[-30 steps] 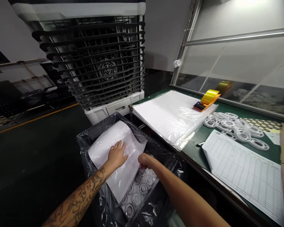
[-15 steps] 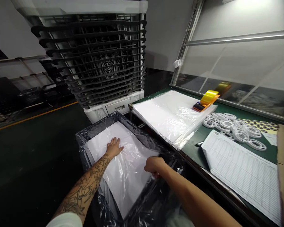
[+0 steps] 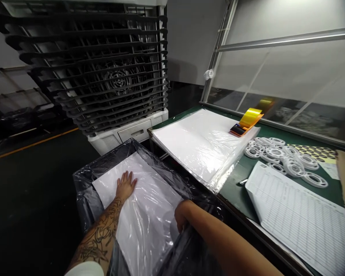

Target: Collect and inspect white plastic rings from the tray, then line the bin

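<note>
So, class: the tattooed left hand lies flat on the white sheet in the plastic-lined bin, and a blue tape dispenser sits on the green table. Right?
Not quite: in the head view the tape dispenser holds yellow tape, not blue. The rest holds.

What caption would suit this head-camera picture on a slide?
Left hand lies flat on a white sheet in a plastic-lined bin; right hand reaches down at its edge.

Dark floor, grey wall, louvred air cooler, green worktable under glass panel.
</note>
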`<state>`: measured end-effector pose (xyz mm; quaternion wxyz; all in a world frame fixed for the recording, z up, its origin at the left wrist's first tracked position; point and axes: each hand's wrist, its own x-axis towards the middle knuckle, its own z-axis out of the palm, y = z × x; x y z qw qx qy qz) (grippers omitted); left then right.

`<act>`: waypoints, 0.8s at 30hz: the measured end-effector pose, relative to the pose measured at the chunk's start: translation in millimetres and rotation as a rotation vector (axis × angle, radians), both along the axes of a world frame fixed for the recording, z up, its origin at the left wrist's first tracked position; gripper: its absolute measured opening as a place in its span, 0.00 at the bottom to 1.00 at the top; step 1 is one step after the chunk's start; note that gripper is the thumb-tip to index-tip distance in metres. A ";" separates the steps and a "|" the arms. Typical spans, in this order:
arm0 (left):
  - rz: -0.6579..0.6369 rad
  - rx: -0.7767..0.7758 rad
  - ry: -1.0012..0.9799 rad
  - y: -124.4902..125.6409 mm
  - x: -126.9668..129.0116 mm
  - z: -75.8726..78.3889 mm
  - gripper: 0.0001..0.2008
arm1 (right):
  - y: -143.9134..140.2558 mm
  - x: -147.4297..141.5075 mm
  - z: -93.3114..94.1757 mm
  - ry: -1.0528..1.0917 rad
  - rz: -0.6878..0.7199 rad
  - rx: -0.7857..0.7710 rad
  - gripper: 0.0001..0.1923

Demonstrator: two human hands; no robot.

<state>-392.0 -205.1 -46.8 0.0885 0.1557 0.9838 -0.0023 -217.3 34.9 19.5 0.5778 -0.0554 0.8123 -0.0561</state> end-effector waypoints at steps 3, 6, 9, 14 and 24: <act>0.054 -0.011 0.008 -1.2 -19.3 -10.6 0.33 | -0.1 -1.1 2.9 -0.078 0.053 0.013 0.17; 0.074 -0.028 0.017 -0.4 -27.3 -22.8 0.33 | -2.3 -4.4 9.3 -0.041 0.097 0.002 0.15; 0.071 -0.044 0.062 1.5 -24.9 -31.2 0.32 | -5.7 -12.4 13.0 0.177 0.125 -0.048 0.21; 0.028 -0.053 0.088 -0.5 -27.3 -25.5 0.33 | -14.9 -25.6 2.4 0.072 0.135 -0.004 0.20; 0.156 -0.009 0.054 -23.7 -53.9 -26.5 0.31 | -9.8 -20.3 -19.9 -0.028 0.083 -0.031 0.19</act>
